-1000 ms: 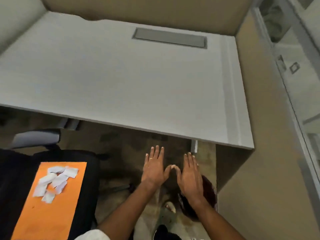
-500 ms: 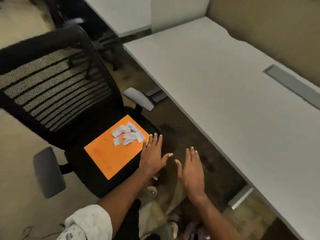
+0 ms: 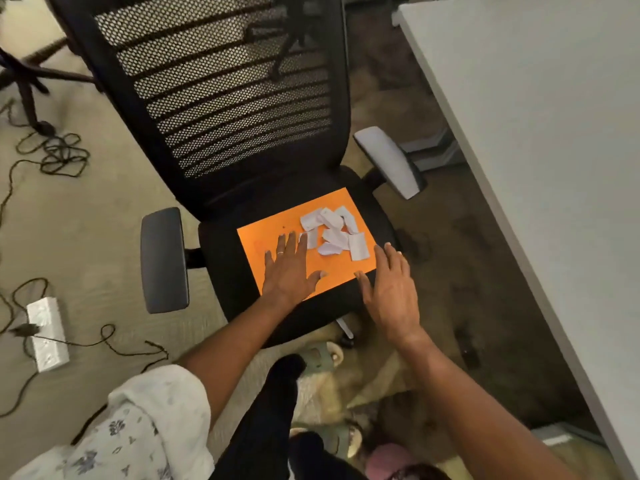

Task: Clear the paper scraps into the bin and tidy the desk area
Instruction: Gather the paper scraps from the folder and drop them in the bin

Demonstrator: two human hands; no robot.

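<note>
Several white paper scraps (image 3: 334,233) lie in a loose heap on an orange sheet (image 3: 273,226) that rests on the seat of a black mesh office chair (image 3: 221,98). My left hand (image 3: 289,270) hovers flat over the sheet's near left part, fingers spread, fingertips just short of the scraps. My right hand (image 3: 389,289) is held flat with fingers apart at the sheet's near right corner, over the seat's edge. Neither hand holds anything. No bin is in view.
A grey desk (image 3: 540,140) runs along the right side. The chair's armrests (image 3: 162,259) stick out on both sides of the seat. A white power strip (image 3: 46,332) and black cables (image 3: 59,154) lie on the carpet at left. My feet stand below the seat.
The view has swung from the desk to the chair. Both hands have moved from above the floor to over the orange sheet, still flat and empty.
</note>
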